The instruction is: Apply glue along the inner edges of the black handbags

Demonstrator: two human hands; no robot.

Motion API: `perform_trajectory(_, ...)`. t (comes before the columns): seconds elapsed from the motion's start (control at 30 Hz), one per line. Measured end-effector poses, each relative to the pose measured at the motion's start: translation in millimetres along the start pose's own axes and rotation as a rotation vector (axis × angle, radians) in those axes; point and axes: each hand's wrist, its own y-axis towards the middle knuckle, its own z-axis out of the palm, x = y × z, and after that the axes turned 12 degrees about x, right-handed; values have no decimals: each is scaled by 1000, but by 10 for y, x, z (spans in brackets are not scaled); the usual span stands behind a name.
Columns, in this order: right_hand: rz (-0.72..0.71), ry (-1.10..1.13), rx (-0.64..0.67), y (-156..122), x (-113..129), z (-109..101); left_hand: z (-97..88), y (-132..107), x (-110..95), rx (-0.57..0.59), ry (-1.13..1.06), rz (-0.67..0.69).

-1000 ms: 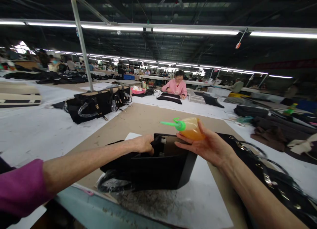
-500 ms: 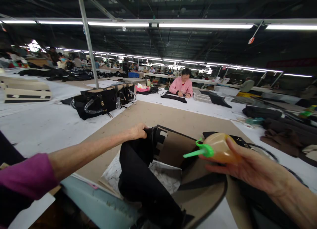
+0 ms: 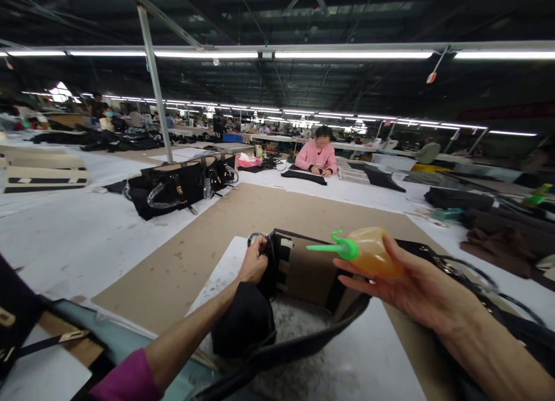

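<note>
My right hand [image 3: 418, 282] holds a squeeze bottle [image 3: 370, 251] of amber liquid, its green nozzle pointing left over the bag. Below it stands an unfinished black bag [image 3: 310, 271], its tan inner side showing and pale strips near its left corner. My left hand [image 3: 255, 261] is closed on the top edge of that corner, beside a clear-wrapped loop. A black cloth flap [image 3: 245, 323] hangs under my left forearm. The bag's dark rim curves across the front, over a smudged white board [image 3: 373, 354].
Finished-looking black bags [image 3: 173, 184] stand on the table at the left back. Another black bag with a handle [image 3: 472, 273] lies at the right. A co-worker in pink [image 3: 316, 157] sits across the table. Dark cloth [image 3: 498, 233] is heaped further right. A metal post [image 3: 154, 83] rises at the left.
My left forearm has swung to the right and nearer, with the hand still at the bag's corner. The bottle has shifted slightly left. The bag's front rim has dropped, uncovering the white board.
</note>
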Motion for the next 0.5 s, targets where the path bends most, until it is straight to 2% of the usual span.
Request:
perform_trajectory(0.1, -46, 42, -58, 23, 21, -13, -30, -21, -40, 59, 95, 80)
perform_trajectory(0.23, -107, 71, -117, 51, 1, 23, -73, -57, -55, 123, 224, 115)
perform_trajectory(0.4, -138, 63, -116, 53, -71, 85, -72, -76, -26, 161, 539, 0)
perform_trajectory(0.5, -157, 65, -124, 33, -92, 102, -86, -81, -46, 205, 550, -26)
